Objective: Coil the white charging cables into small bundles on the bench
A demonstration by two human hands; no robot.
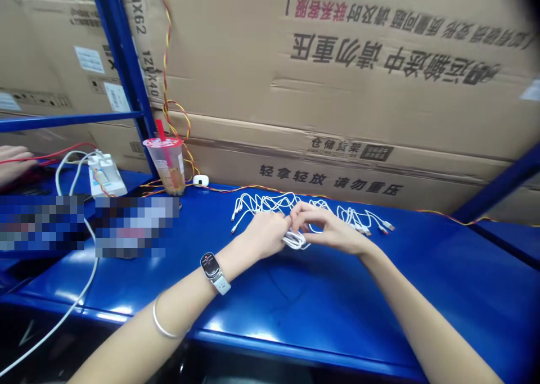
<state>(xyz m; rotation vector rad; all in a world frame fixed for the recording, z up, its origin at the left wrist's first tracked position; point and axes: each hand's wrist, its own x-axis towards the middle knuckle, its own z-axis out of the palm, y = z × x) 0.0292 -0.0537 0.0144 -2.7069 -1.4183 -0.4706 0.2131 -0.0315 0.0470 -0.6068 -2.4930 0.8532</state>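
A coiled white charging cable (pixel 295 240) is held between my two hands, just above the blue tabletop (pixel 320 299). My left hand (pixel 270 232), with a smartwatch (pixel 211 266) on its wrist, has its fingers closed on the coil. Thumb and fingers of my right hand (pixel 327 229) pinch the same coil from the other side. Behind the hands, several white USB cables (pixel 265 203) lie spread in a wavy row. Some plug ends (pixel 386 225) point to the right. My hands cover the middle of that row.
A drink cup (pixel 166 165) with a red straw stands at the back left, beside a small white case (pixel 201 180). Further left are a power strip (pixel 105 175) and another person's hand (pixel 17 165). Large cardboard boxes (pixel 337 108) and blue posts (pixel 124 63) close off the back.
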